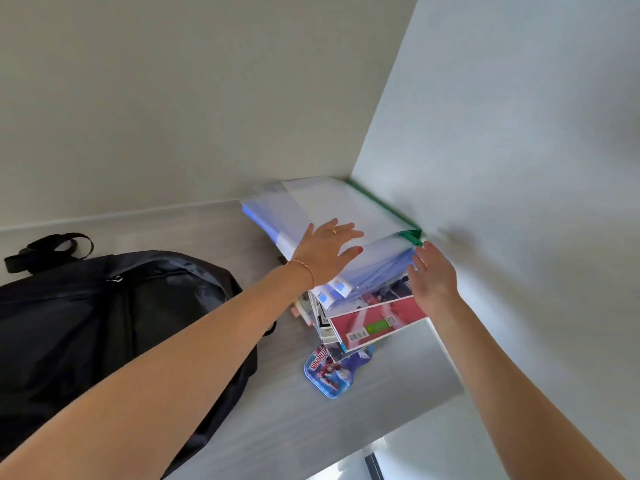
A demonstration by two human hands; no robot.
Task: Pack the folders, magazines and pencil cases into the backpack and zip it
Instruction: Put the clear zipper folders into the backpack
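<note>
Left hand (325,247) flat, spread on folders (311,209) | right hand (434,278) released beside them

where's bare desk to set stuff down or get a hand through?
Free: the desk strip behind the backpack, along the back wall, and the near patch between backpack and desk front edge below the blue pencil case. Crowded: the right corner, where folders and magazines stack under the left hand and right hand.
</note>
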